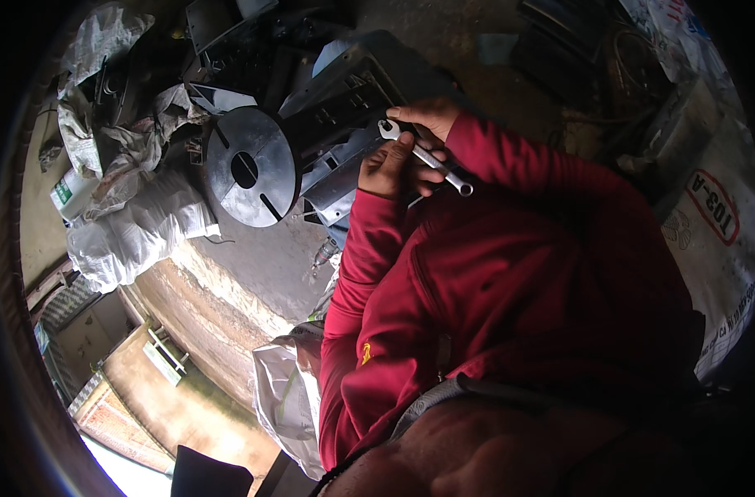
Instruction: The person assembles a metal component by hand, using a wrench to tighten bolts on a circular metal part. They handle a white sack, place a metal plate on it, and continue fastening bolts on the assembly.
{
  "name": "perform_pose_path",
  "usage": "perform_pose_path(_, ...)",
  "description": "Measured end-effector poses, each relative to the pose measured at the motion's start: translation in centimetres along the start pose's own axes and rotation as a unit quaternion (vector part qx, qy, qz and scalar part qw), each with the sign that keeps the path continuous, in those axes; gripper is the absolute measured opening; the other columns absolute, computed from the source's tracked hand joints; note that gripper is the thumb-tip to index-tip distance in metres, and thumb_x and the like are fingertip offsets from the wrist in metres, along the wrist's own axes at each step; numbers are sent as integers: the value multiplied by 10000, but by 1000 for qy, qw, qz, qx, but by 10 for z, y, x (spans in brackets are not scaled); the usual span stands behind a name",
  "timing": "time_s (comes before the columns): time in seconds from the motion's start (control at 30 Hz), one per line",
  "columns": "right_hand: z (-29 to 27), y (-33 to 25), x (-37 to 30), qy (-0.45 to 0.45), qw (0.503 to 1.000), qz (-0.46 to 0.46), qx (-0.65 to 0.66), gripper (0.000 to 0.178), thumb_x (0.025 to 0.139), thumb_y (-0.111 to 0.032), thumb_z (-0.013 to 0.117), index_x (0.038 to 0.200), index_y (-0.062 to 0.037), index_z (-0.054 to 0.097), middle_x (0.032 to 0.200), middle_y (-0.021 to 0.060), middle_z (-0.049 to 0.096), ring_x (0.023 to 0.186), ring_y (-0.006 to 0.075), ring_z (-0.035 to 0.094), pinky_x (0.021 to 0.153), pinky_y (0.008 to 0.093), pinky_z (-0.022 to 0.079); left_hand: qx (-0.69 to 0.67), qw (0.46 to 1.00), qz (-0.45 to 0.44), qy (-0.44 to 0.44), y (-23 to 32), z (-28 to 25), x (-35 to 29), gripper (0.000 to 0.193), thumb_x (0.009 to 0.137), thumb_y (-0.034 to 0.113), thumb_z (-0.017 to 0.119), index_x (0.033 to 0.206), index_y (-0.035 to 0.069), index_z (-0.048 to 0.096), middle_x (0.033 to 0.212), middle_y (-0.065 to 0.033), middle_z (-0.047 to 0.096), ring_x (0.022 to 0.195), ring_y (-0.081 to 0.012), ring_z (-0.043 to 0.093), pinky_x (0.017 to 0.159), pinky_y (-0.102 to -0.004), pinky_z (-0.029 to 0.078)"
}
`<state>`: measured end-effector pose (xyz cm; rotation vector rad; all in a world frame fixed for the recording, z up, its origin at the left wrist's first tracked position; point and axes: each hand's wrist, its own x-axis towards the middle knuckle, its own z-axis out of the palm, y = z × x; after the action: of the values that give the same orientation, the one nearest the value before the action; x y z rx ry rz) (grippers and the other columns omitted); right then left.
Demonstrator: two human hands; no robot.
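Observation:
A combination wrench (pixel 428 156) lies slantwise across my left hand (pixel 385 170), its open jaw beyond my thumb and its ring end pointing back toward my body. The left fingers are closed round the shaft, with the thumb on top. Just beyond it, my right hand (pixel 431 118) is bent inward, fingertips pinched together near the wrench's jaw. What they pinch, if anything, is too small to make out. Both hands are over the near end of a dark metal frame (pixel 332 114) with bolts along it. A grey slotted metal disc (pixel 246 170) stands at its left.
White sacks (pixel 141 228) and crumpled plastic lie at the left. A drill-like tool (pixel 324 251) is on the floor below the frame. Another white sack (pixel 286 385) sits by my left elbow, and a large printed sack (pixel 713 240) stands at the right. Dark metal parts (pixel 564 50) fill the far right.

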<state>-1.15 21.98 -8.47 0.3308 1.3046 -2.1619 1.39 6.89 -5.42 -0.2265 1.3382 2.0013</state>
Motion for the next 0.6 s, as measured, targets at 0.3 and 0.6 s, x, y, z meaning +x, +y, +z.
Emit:
perform_pose_path(0.3,-5,-4,11,20,998,51,-33,325,834,-395,673,732,-98,590,485,-48,356,381,50,311,361,238,217,31,997,45,52,0,-1,2,375,972,333,464,943,-12,607,725,-133,660,515,-161,611,417,-219,464)
perform_pose_path(0.6,-12,-14,7,-43,935,254,243,418,813,-399,713,653,-178,396,496,-94,314,368,13,261,328,181,192,128,984,51,116,12,-21,-7,390,923,364,570,745,29,661,510,-36,557,397,-102,474,408,-207,340)
